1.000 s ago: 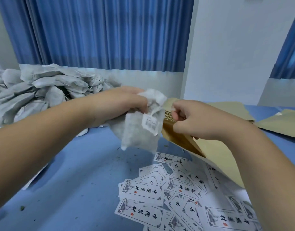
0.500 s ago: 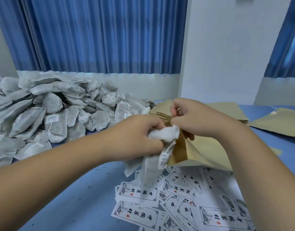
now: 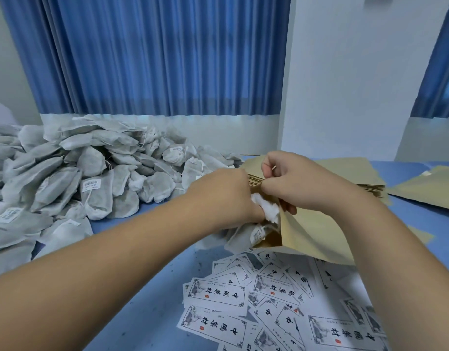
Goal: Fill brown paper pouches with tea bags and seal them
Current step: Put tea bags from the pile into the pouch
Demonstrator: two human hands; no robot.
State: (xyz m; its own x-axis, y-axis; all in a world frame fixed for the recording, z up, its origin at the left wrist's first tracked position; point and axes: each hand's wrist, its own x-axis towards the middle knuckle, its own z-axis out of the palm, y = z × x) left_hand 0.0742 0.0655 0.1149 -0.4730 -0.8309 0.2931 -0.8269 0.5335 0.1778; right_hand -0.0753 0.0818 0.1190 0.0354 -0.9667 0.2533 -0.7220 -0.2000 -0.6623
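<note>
My left hand (image 3: 223,196) grips a bunch of white tea bags (image 3: 246,235) at their tops, right at the open mouth of a brown paper pouch (image 3: 312,231). The lower ends of the bags and a paper tag hang at the pouch opening. My right hand (image 3: 297,183) pinches the upper edge of that pouch and holds it open above the blue table (image 3: 117,252). How far the bags reach inside the pouch is hidden by my hands.
A large heap of grey-white tea bags (image 3: 74,178) covers the left of the table. A stack of flat brown pouches (image 3: 365,183) lies behind my right hand, with another pouch (image 3: 428,188) at far right. Printed paper labels (image 3: 269,305) are scattered in front.
My left hand has carried the tea bags rightward and down from beside the pouch into its mouth. My right hand has kept its hold on the pouch edge.
</note>
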